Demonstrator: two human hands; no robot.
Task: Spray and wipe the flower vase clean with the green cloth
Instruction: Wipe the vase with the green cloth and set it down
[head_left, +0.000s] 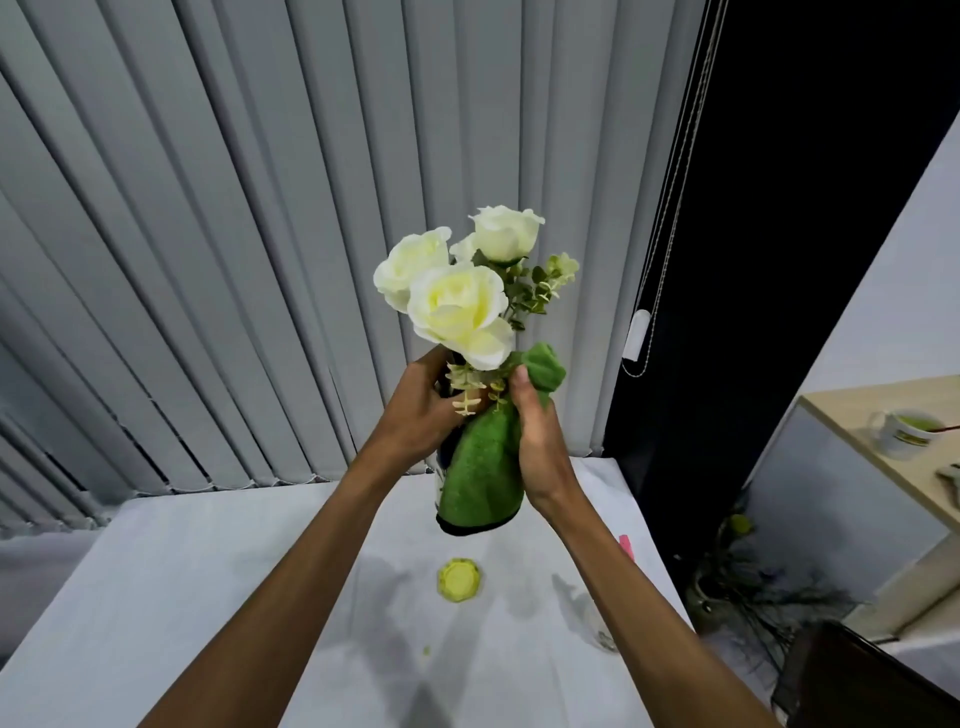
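I hold the flower vase up in the air above the table, with white roses standing out of its top. My left hand grips the vase near its neck from the left. A green cloth is draped over the vase's front and right side, hiding most of it. My right hand presses the cloth against the vase, a bunched end of cloth sticking up above my fingers. A clear spray bottle with a pink part stands partly behind my right forearm.
A white cloth covers the table. On it lies a small yellow-green round lid. Grey vertical blinds hang behind the table. To the right stand a wooden desk with a cup and a dark pot of twigs on the floor.
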